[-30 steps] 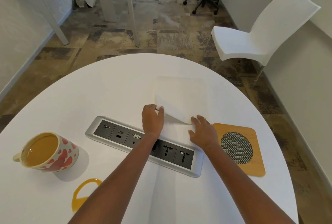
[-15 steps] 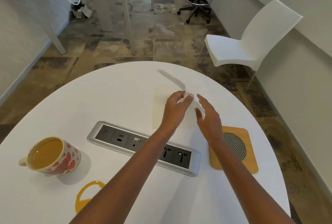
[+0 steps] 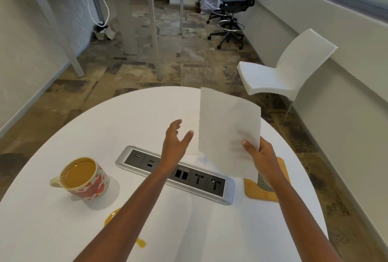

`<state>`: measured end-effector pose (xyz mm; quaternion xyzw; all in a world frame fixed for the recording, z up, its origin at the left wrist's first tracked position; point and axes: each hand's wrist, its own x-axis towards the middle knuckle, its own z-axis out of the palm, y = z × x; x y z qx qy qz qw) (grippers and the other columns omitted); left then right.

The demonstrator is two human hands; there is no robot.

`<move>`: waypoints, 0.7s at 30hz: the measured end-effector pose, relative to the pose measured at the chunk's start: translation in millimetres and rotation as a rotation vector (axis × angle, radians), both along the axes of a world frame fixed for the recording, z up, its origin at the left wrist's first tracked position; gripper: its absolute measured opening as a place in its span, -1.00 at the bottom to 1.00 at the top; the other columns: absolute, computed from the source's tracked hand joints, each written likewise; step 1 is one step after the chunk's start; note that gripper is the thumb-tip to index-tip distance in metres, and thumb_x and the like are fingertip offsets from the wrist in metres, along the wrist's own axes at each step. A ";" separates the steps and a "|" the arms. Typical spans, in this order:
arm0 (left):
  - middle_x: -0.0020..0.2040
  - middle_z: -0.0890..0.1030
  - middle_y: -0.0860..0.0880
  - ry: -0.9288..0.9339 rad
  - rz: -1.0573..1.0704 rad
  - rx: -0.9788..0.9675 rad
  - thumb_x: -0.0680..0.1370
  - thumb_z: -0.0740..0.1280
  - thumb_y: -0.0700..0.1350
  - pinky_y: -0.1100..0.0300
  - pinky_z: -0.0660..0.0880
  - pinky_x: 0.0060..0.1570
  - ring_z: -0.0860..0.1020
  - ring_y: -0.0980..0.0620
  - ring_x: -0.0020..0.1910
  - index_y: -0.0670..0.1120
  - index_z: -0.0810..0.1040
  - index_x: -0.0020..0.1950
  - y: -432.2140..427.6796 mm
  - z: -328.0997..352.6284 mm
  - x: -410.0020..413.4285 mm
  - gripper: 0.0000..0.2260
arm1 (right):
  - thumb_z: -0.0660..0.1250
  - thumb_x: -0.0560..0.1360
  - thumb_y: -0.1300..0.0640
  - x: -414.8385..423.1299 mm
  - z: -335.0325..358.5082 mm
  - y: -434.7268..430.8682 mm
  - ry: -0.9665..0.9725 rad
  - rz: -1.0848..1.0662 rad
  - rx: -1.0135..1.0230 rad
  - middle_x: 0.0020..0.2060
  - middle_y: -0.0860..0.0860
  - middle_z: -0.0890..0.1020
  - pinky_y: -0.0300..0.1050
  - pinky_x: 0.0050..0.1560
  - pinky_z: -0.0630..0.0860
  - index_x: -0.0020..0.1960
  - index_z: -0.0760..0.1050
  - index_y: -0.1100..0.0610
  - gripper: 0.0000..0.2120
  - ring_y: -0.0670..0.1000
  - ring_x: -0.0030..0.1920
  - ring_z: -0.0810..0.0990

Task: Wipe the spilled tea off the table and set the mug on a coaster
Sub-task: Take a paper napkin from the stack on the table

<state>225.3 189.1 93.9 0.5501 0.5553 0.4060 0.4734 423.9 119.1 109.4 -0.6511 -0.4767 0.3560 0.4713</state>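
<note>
Lifted off the table (image 3: 117, 127) since a moment ago, the paper napkin (image 3: 228, 129) is pinched upright in the right hand (image 3: 261, 154). Nearest, spilled tea (image 3: 112, 215) lies by the full mug (image 3: 81, 177); the wooden coaster (image 3: 262, 190) sits under the right forearm; the left hand (image 3: 175, 142) is spread, holding nothing.

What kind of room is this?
Probably an office meeting room: a round white table with a built-in silver socket panel, black swivel office chairs, and a white plastic chair.
</note>
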 end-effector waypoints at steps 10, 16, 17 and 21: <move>0.25 0.53 -0.15 -0.207 -0.215 -0.275 0.59 0.21 -0.11 0.03 0.43 0.18 0.51 -0.08 0.18 -0.17 0.40 0.31 -29.2 -12.5 -62.2 -0.68 | 0.25 0.53 0.28 -37.5 2.4 -41.0 0.173 0.106 -0.208 -0.31 -0.11 0.69 -0.37 -0.41 0.55 -0.10 0.54 0.01 -0.80 -0.15 -0.33 0.68; -0.07 0.55 -0.16 -0.140 -0.104 -0.209 0.62 0.11 -0.20 0.11 0.43 -0.06 0.50 -0.05 -0.07 -0.17 0.52 -0.03 -51.4 -20.6 -83.7 -0.80 | 0.10 0.60 0.26 -85.0 -6.0 -42.0 -0.059 -0.040 -0.298 0.11 0.13 0.60 -0.06 0.13 0.51 0.29 0.42 0.16 -0.70 0.14 0.09 0.58; -0.10 0.54 -0.16 -0.144 -0.095 -0.194 0.62 0.12 -0.20 0.11 0.41 -0.06 0.49 -0.05 -0.09 -0.17 0.52 -0.05 -56.5 -21.3 -85.6 -0.80 | 0.08 0.60 0.26 -95.6 -9.0 -42.1 -0.147 -0.059 -0.306 0.18 0.15 0.57 -0.07 0.18 0.44 0.33 0.38 0.17 -0.68 0.16 0.17 0.54; -0.09 0.55 -0.17 -0.220 -0.089 -0.212 0.62 0.11 -0.19 0.09 0.42 -0.05 0.50 -0.06 -0.09 -0.16 0.52 -0.04 -78.2 -23.7 -89.7 -0.80 | 0.08 0.58 0.27 -145.5 -17.1 -49.5 -0.374 -0.042 -0.261 0.18 0.17 0.57 -0.21 -0.10 0.30 0.39 0.28 0.12 -0.61 0.15 0.14 0.54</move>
